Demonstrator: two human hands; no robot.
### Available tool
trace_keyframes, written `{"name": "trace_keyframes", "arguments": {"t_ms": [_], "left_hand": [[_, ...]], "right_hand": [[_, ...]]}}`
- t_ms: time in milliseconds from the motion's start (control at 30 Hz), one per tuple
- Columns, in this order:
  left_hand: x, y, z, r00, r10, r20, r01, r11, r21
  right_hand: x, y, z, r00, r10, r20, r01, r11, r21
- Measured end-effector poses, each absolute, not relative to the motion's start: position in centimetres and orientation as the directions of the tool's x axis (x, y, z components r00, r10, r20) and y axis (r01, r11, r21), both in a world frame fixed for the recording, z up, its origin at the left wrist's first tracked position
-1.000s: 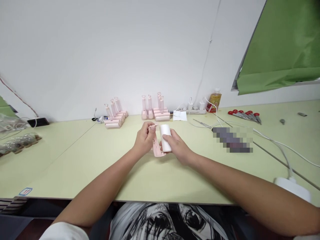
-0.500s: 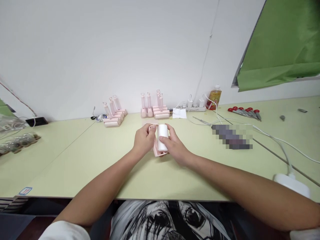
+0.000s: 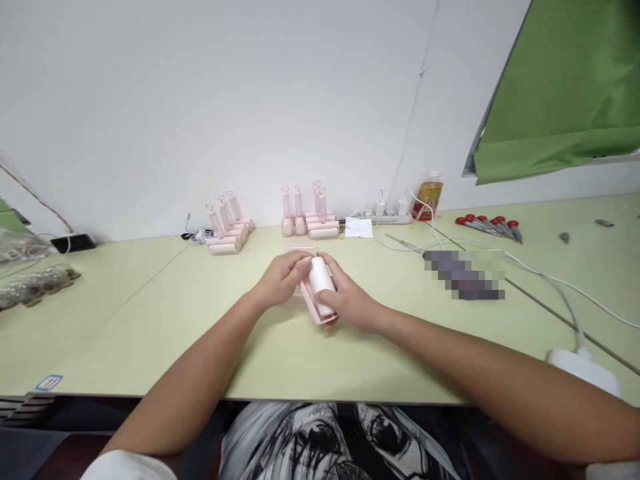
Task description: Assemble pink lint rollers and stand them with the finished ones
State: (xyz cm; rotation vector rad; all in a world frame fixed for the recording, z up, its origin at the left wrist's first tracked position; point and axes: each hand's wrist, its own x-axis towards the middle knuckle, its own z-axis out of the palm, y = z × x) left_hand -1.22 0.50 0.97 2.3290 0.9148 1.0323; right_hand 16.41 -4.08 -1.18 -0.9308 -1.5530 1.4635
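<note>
One white roll (image 3: 321, 283) over mid-tabletop (image 3: 150, 333), long axis toward front edge, near end veering right; right hand (image 3: 353, 299) clasps it against pink casing (image 3: 311, 305), left hand (image 3: 283, 277) pinches casing's far end.

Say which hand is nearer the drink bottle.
Right. The right hand is in front and left of the bottle; the left hand is farther left, across the white roll.
</note>
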Motion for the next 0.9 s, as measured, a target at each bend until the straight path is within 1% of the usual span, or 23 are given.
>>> {"name": "trace_keyframes", "arguments": {"t_ms": [100, 267, 500, 600, 767, 833, 900], "left_hand": [[-1.5, 0.3, 1.2, 0.536, 0.701, 0.47, 0.437, -0.707, 0.556], [-1.7, 0.4, 1.2, 0.528, 0.72, 0.449, 0.553, -0.693, 0.462], [-1.4, 0.3, 1.6, 0.492, 0.755, 0.432, 0.611, -0.654, 0.447], [-1.3, 0.3, 1.6, 0.472, 0.775, 0.42, 0.61, -0.631, 0.479], [-1.3, 0.4, 1.4, 0.443, 0.805, 0.393, 0.545, -0.591, 0.595], [-1.3, 0.5, 1.2, 0.441, 0.812, 0.382, 0.484, -0.573, 0.661], [-1.4, 0.5, 1.0, 0.434, 0.819, 0.375, 0.419, -0.552, 0.721]], "right_hand": [[16.6, -4.1, -1.0, -0.452, 0.889, 0.067, 0.028, 0.09, -0.996], [16.9, -3.9, -0.9, -0.482, 0.875, 0.045, 0.06, 0.084, -0.995], [17.1, -3.8, -1.0, -0.545, 0.838, 0.044, 0.031, 0.073, -0.997], [17.1, -3.7, -0.9, -0.549, 0.834, 0.056, 0.034, 0.09, -0.995], [17.5, -3.7, -0.7, -0.555, 0.827, 0.088, 0.069, 0.152, -0.986], [17.7, -3.9, -0.6, -0.566, 0.816, 0.117, 0.118, 0.221, -0.968], [17.7, -4.2, -0.5, -0.577, 0.796, 0.181, 0.169, 0.333, -0.928]]}}
